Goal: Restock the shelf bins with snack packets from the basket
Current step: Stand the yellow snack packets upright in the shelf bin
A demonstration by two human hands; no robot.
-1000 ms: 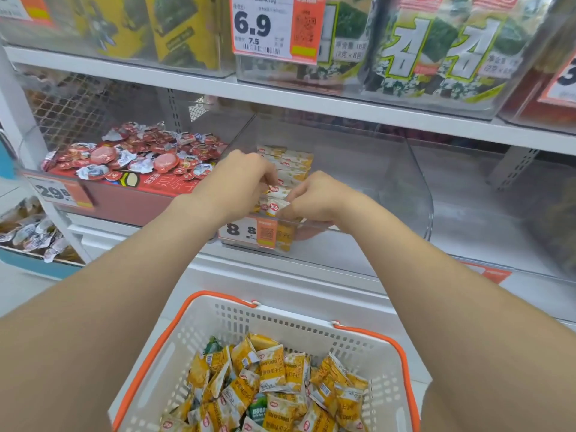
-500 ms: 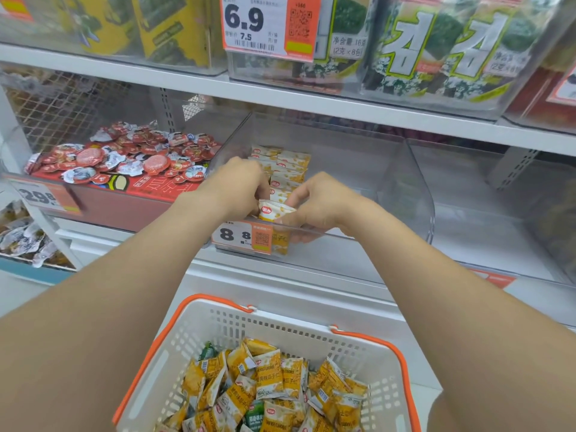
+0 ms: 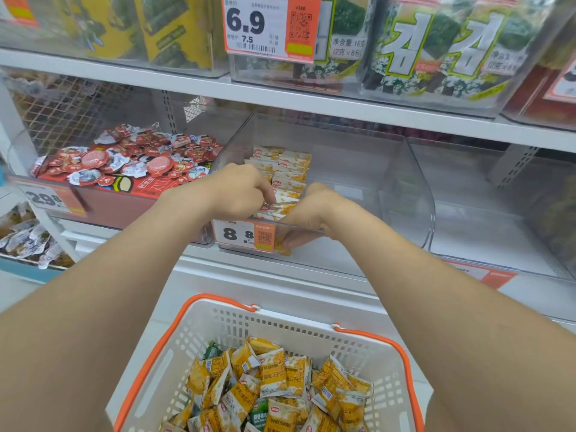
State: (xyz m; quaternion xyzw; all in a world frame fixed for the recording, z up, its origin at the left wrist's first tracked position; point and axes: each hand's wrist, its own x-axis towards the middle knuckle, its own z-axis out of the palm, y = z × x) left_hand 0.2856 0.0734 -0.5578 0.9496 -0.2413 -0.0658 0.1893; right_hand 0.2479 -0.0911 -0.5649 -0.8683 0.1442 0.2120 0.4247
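Note:
A clear plastic shelf bin [image 3: 402,194] holds a neat row of yellow-and-white snack packets [image 3: 288,169] along its left side. My left hand [image 3: 240,191] and my right hand [image 3: 311,213] reach over the bin's front edge and together pinch the front packets of that row [image 3: 282,208]. The right hand's fingers show through the bin's front wall, curled around the packets' lower end. Below, a white basket with orange handles [image 3: 199,335] holds several loose yellow packets [image 3: 274,385] and a few green ones.
Left of the bin stands a box of red round snack packs [image 3: 131,157]. To the right is another clear bin [image 3: 505,219]. The shelf above carries seaweed packs [image 3: 436,48] and a 6.9 price tag [image 3: 268,26]. An 8.8 tag [image 3: 243,235] hangs on the bin's front.
Both hands stayed at the front of the packet row; the packet held between them has gone lower into the bin, and the right hand's fingers now curl low behind the front wall.

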